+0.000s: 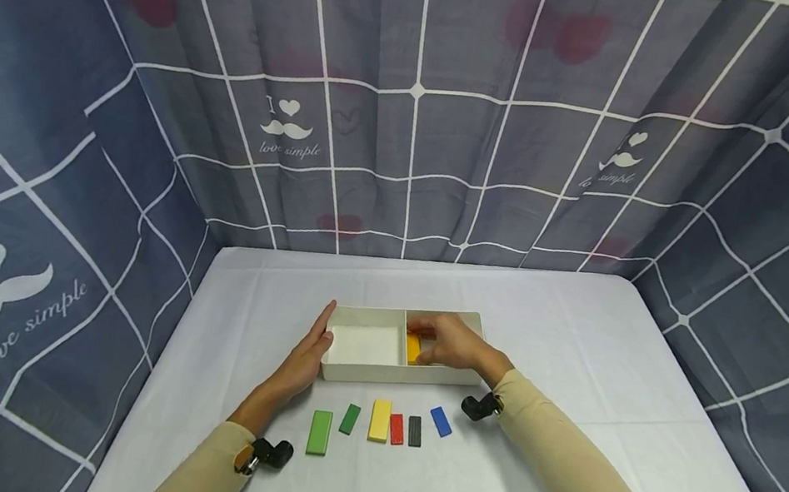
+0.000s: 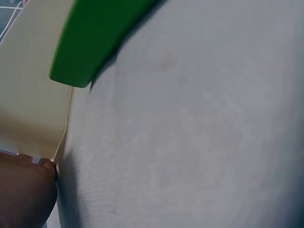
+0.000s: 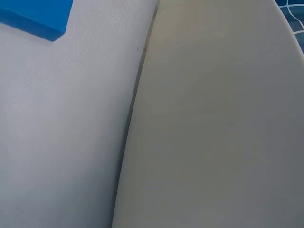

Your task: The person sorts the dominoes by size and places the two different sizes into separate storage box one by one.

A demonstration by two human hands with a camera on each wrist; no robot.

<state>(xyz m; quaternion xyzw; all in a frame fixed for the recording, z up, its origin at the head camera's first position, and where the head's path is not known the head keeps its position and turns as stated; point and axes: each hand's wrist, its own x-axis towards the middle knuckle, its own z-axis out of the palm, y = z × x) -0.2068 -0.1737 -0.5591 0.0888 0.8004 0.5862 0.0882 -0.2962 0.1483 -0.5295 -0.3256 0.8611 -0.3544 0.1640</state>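
Observation:
A white two-compartment box point(image 1: 361, 372) sits on the table. My left hand point(image 1: 298, 360) lies against its left end with the fingers fairly straight; the left wrist view shows part of this hand point(image 2: 26, 190) at the box wall point(image 2: 33, 95). My right hand point(image 1: 452, 342) reaches into the right compartment, thumb and fingers around an orange-yellow block point(image 1: 413, 348). The hand partly hides that block. In the right wrist view the box's front wall point(image 3: 209, 118) fills much of the picture, and the right hand does not show.
In front of the box lie a light green block point(image 1: 318, 433), a dark green block point(image 1: 350, 419), a yellow block point(image 1: 380, 420), a red block point(image 1: 396, 429), a black block point(image 1: 415, 431) and a blue block point(image 1: 441, 422). A gridded curtain point(image 1: 380, 135) surrounds the white-covered table point(image 1: 563, 337).

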